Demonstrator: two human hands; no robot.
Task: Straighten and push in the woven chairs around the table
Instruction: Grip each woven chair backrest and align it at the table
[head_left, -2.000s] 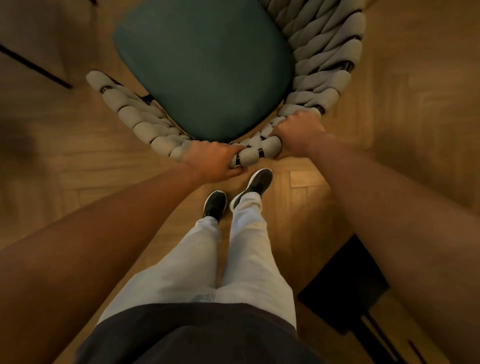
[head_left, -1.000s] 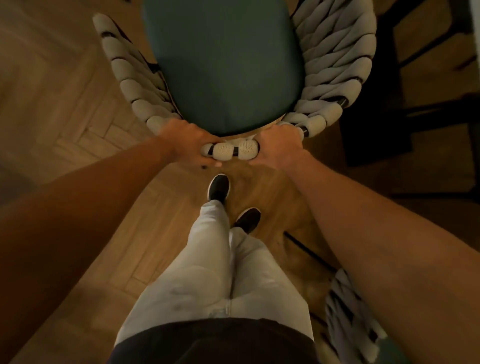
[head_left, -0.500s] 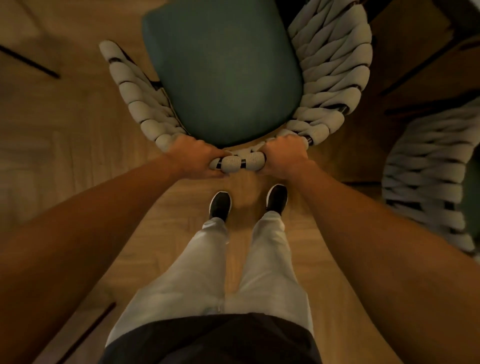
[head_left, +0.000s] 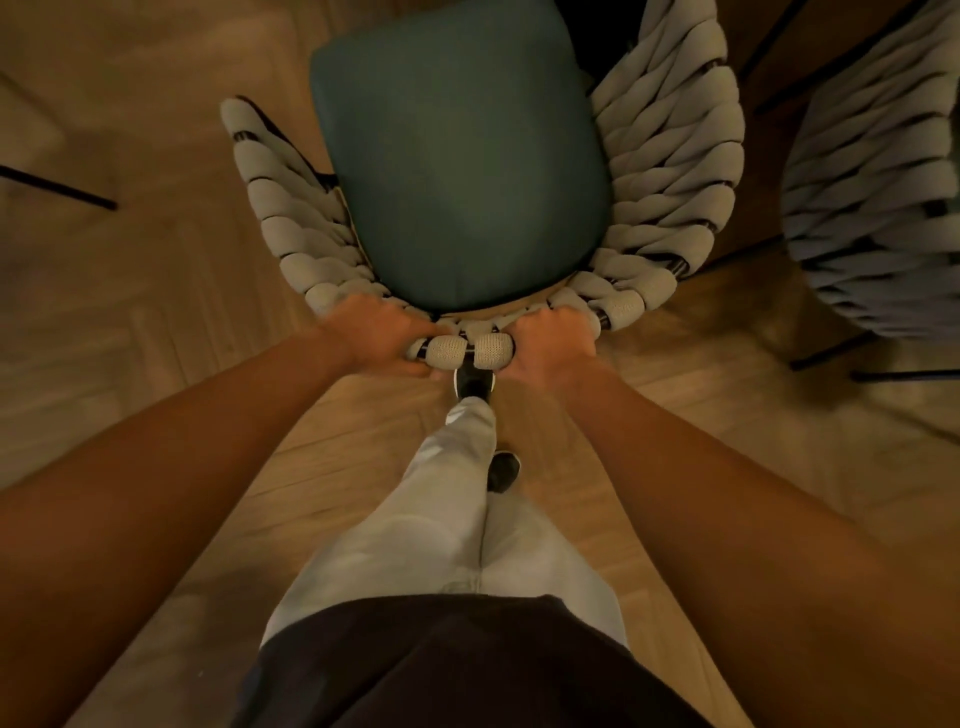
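Observation:
A woven chair (head_left: 670, 156) with thick grey rope sides and a dark teal seat cushion (head_left: 457, 156) stands straight in front of me, seen from above. My left hand (head_left: 374, 332) is closed over the top rail of its backrest, left of centre. My right hand (head_left: 550, 343) grips the same rail just right of centre. Two rope loops show between the hands. The chair's front edge reaches a dark area at the top of the view. The table itself is not clearly visible.
A second woven chair (head_left: 872, 197) stands close on the right, its thin black legs (head_left: 831, 353) on the wooden floor (head_left: 156, 312). Another thin black leg (head_left: 62, 189) lies at the far left. My legs and dark shoes (head_left: 472, 384) are right behind the chair.
The chair has swung from angled to square in front of me and shifted forward. I have stepped after it, one foot now ahead. The neighbouring chair on the right has come into view.

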